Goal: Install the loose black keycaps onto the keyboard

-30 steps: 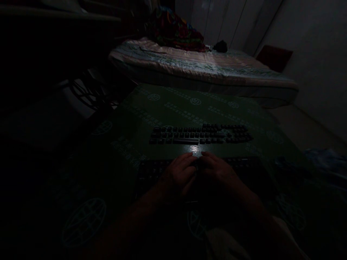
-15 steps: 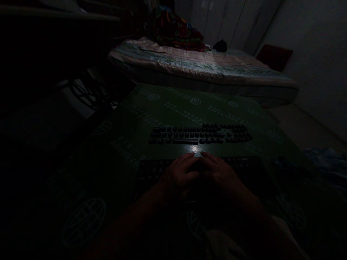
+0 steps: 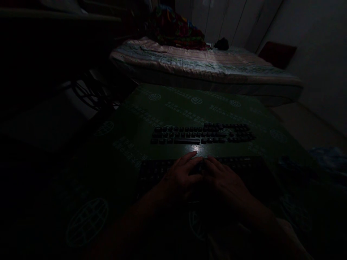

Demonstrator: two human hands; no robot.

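A dark keyboard (image 3: 154, 169) lies on the green table, its middle hidden beneath my two hands. My left hand (image 3: 180, 177) rests over its centre with the fingers bent forward and the thumb turned inward. Against it comes my right hand (image 3: 223, 178), fingers curled toward the same spot. Both look closed around something small, but deep shadow hides what is between the fingertips. Beyond the keyboard, loose black keycaps (image 3: 189, 134) stand in rows, with a long spacebar cap (image 3: 187, 141) in the nearest row.
The green table top (image 3: 179, 112) bears white globe prints and lettering. Behind it stands a bed with a striped mattress (image 3: 189, 65) and a heaped red blanket (image 3: 179, 30). Bluish cloth (image 3: 329, 159) shows at the right. A dark wheel-shaped frame (image 3: 89, 94) is at the left.
The whole view has shifted slightly, so things sit a little further right. My right fingertips have drawn back slightly toward me; my left hand stays over the keyboard's middle.
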